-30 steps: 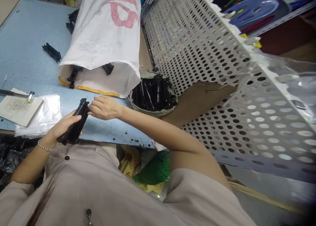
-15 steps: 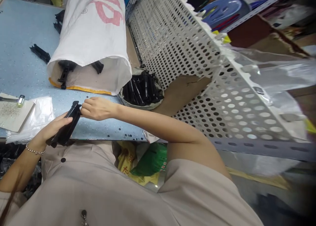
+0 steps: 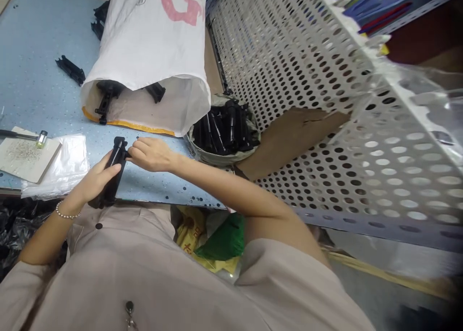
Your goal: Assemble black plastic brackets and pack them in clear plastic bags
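Observation:
My left hand (image 3: 99,179) is wrapped round a long black plastic part (image 3: 115,184), held upright-tilted at the table's front edge. My right hand (image 3: 150,153) is closed at the part's upper right side, its fingertips pinching a small dark piece that juts from it; what exactly that piece is, I cannot make out. Just beyond the hands lies a white woven sack (image 3: 152,46), its mouth facing me, with black parts (image 3: 104,104) inside. To the right of the sack stands a bag (image 3: 226,133) full of similar black parts.
A perforated white metal panel (image 3: 289,65) and a brown cardboard piece (image 3: 289,138) border the right. Clear plastic bags (image 3: 74,164) and a pale pad (image 3: 29,155) with a brush-like tool lie left. Another black part (image 3: 70,70) rests on the blue tabletop (image 3: 43,32).
The whole view has shifted, so things appear further right. The black part stands more upright in my left hand. My right hand keeps its pinch at the part's side.

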Action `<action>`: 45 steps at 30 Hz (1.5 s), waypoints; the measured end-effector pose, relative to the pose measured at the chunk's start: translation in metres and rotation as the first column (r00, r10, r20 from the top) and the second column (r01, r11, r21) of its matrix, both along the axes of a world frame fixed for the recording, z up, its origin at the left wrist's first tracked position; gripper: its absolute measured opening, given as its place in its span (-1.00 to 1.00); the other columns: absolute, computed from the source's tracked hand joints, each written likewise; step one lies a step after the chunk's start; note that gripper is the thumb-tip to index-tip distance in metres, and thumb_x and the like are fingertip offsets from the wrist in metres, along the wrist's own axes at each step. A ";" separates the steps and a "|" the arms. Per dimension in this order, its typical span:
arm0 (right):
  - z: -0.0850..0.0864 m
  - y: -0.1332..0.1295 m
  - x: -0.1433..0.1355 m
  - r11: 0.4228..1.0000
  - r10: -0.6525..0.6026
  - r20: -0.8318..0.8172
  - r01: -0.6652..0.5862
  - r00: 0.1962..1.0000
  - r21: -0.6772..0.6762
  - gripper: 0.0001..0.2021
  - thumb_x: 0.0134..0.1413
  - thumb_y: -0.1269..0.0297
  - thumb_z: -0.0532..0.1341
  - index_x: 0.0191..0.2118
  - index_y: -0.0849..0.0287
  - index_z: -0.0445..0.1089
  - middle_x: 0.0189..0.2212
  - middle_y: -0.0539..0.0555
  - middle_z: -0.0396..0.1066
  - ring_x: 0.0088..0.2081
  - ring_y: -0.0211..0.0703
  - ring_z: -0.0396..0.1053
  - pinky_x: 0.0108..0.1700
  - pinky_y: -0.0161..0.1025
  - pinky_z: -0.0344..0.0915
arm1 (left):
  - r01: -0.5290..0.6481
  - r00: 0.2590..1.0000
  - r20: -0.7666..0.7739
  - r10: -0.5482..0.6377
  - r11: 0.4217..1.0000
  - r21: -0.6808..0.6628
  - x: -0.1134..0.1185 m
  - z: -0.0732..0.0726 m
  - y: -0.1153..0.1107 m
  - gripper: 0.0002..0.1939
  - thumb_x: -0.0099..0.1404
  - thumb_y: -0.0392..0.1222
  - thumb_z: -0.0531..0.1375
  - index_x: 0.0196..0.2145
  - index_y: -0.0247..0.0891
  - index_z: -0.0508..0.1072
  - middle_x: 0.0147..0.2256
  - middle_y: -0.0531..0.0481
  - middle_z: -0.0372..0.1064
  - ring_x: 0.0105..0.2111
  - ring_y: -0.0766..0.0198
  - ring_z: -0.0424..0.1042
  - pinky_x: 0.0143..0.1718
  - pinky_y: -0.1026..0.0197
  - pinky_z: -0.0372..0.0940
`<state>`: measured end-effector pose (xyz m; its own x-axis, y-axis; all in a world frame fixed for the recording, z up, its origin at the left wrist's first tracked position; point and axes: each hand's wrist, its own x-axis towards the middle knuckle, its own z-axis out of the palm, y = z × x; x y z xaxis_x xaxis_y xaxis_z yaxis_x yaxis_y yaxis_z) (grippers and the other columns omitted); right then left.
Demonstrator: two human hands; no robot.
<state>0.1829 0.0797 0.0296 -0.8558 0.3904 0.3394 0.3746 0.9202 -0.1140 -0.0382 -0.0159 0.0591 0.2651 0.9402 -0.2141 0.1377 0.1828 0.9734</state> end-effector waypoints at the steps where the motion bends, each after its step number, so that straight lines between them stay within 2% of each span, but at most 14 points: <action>1: -0.006 -0.002 -0.002 0.997 -0.049 -0.051 0.046 0.998 -0.061 -0.51 0.46 -0.07 -0.10 -0.32 0.16 0.34 -0.46 0.08 0.26 -0.38 -0.11 0.18 -0.33 -0.16 0.11 | -0.008 0.999 -0.044 0.010 0.999 0.048 0.003 -0.003 -0.002 -0.40 0.42 0.07 0.15 0.32 -0.19 0.29 0.30 -0.10 0.28 0.36 -0.08 0.16 0.40 -0.07 0.04; 5: -0.026 -0.016 -0.023 0.854 -0.313 -0.327 0.113 0.892 -0.508 -0.43 0.38 -0.24 -0.11 -0.33 0.15 0.31 -0.46 0.05 0.22 -0.39 -0.15 0.19 -0.33 -0.20 0.17 | -0.065 0.956 -0.276 0.099 0.989 0.130 0.017 -0.015 -0.010 -0.22 0.44 0.10 0.11 0.47 -0.18 -0.04 0.40 -0.22 0.09 0.38 -0.16 0.11 0.40 -0.19 -0.01; 10: -0.030 -0.025 -0.040 0.207 -0.529 -0.204 -0.108 0.824 -0.972 -0.41 0.39 -0.26 -0.20 -0.36 0.13 0.23 -0.59 -0.11 0.02 -0.57 -0.28 -0.01 -0.52 -0.31 0.07 | -0.124 0.896 -0.389 0.215 0.962 0.245 0.017 -0.030 -0.006 -0.09 0.39 0.10 0.17 0.49 -0.22 -0.17 0.40 -0.33 0.05 0.40 -0.23 0.07 0.36 -0.26 0.03; 12: -0.025 -0.020 -0.036 0.312 -0.502 -0.225 -0.067 0.835 -0.948 -0.46 0.35 -0.27 -0.07 -0.29 0.15 0.27 -0.52 -0.05 0.16 -0.50 -0.26 0.11 -0.45 -0.30 0.17 | -0.101 0.928 -0.328 0.176 0.967 0.232 0.010 -0.032 -0.002 -0.18 0.42 0.10 0.13 0.48 -0.16 -0.10 0.43 -0.23 0.03 0.42 -0.14 0.05 0.39 -0.18 0.01; 15: -0.017 -0.011 -0.026 0.688 -0.431 -0.309 0.087 0.848 -0.720 -0.49 0.25 -0.29 0.11 -0.22 0.15 0.33 -0.34 0.08 0.32 -0.26 -0.12 0.26 -0.21 -0.17 0.28 | -0.082 0.965 -0.229 0.131 0.974 0.212 0.003 -0.030 0.001 -0.27 0.45 0.11 0.09 0.45 -0.13 0.00 0.44 -0.12 0.01 0.43 -0.04 0.02 0.43 -0.08 -0.04; 17: -0.016 -0.008 -0.025 0.774 -0.376 -0.318 0.107 0.870 -0.624 -0.47 0.21 -0.32 0.14 -0.28 0.15 0.35 -0.34 0.11 0.31 -0.22 -0.07 0.25 -0.14 -0.11 0.27 | -0.073 0.972 -0.205 0.117 0.975 0.209 0.004 -0.028 -0.001 -0.29 0.46 0.11 0.08 0.45 -0.16 0.03 0.44 -0.12 0.03 0.43 -0.03 0.03 0.44 -0.06 -0.06; 19: -0.019 -0.007 -0.029 0.722 -0.411 -0.345 0.070 0.844 -0.689 -0.45 0.24 -0.33 0.09 -0.33 0.14 0.33 -0.40 0.08 0.28 -0.28 -0.10 0.24 -0.21 -0.15 0.26 | -0.099 0.963 -0.223 0.149 0.971 0.220 0.008 -0.028 -0.003 -0.24 0.45 0.12 0.10 0.46 -0.17 -0.02 0.43 -0.17 0.03 0.42 -0.06 0.05 0.43 -0.09 -0.06; 24: -0.030 -0.019 -0.043 0.234 -0.557 -0.236 -0.123 0.796 -0.965 -0.40 0.31 -0.34 -0.07 -0.31 0.14 0.30 -0.56 -0.08 0.14 -0.54 -0.28 0.09 -0.50 -0.32 0.10 | -0.169 0.948 -0.229 0.223 0.958 0.234 0.007 -0.042 0.003 -0.21 0.42 0.11 0.15 0.46 -0.15 -0.03 0.41 -0.20 0.08 0.40 -0.09 0.10 0.41 -0.14 -0.04; 26: -0.030 -0.031 -0.042 0.330 -0.473 -0.230 -0.072 0.850 -0.941 -0.42 0.34 -0.31 -0.07 -0.25 0.15 0.33 -0.50 -0.04 0.24 -0.49 -0.27 0.18 -0.43 -0.31 0.18 | -0.208 0.952 -0.173 0.254 0.947 0.243 0.000 -0.047 0.010 -0.28 0.44 0.10 0.13 0.43 -0.18 0.06 0.41 -0.18 0.09 0.41 -0.04 0.07 0.43 -0.08 -0.07; 30: -0.034 -0.067 -0.041 0.779 -0.208 -0.139 0.078 0.968 -0.622 -0.51 0.41 -0.17 -0.03 -0.20 0.18 0.36 -0.30 0.14 0.40 -0.25 -0.11 0.32 -0.22 -0.21 0.26 | -0.272 0.952 -0.067 0.298 0.926 0.261 -0.005 -0.048 0.017 -0.37 0.45 0.07 0.11 0.37 -0.24 0.19 0.37 -0.17 0.17 0.40 0.00 0.10 0.44 -0.03 -0.08; 32: -0.040 -0.083 -0.044 0.850 -0.194 -0.078 0.128 0.978 -0.511 -0.53 0.46 -0.07 -0.08 -0.23 0.19 0.35 -0.28 0.19 0.41 -0.23 -0.07 0.32 -0.22 -0.19 0.24 | -0.289 0.950 -0.042 0.309 0.921 0.260 -0.003 -0.047 0.017 -0.39 0.45 0.06 0.11 0.35 -0.24 0.22 0.35 -0.17 0.19 0.38 0.00 0.12 0.43 -0.02 -0.06; 38: -0.044 -0.072 -0.048 0.625 -0.271 0.116 0.266 0.956 -0.734 -0.62 0.50 0.06 -0.07 -0.28 0.14 0.31 -0.35 0.06 0.45 -0.35 -0.17 0.36 -0.27 -0.28 0.17 | -0.384 0.869 -0.204 0.451 0.874 0.297 -0.011 -0.066 0.018 -0.45 0.44 0.12 0.08 0.27 -0.18 0.30 0.20 -0.17 0.38 0.22 0.00 0.35 0.24 0.02 0.19; 41: -0.034 -0.017 -0.059 0.562 -0.353 0.153 0.340 0.923 -0.754 -0.66 0.47 0.04 -0.02 -0.24 0.12 0.33 -0.27 0.10 0.50 -0.25 -0.09 0.43 -0.18 -0.24 0.21 | -0.349 0.790 -0.467 0.398 0.917 0.191 -0.009 -0.085 0.023 -0.56 0.45 0.12 0.04 0.00 -0.25 0.47 -0.19 -0.20 0.54 -0.10 -0.05 0.52 -0.06 0.04 0.31; 45: -0.027 0.082 -0.101 0.412 -0.706 0.092 0.513 0.702 -0.753 -0.58 0.36 -0.14 0.08 -0.15 0.17 0.33 -0.20 0.24 0.51 -0.08 0.10 0.45 -0.05 -0.14 0.25 | -0.158 0.687 -0.708 0.163 0.985 0.073 0.022 -0.103 0.021 -0.63 0.44 0.09 0.08 -0.15 -0.26 0.50 -0.36 -0.23 0.53 -0.19 -0.09 0.54 -0.18 0.08 0.27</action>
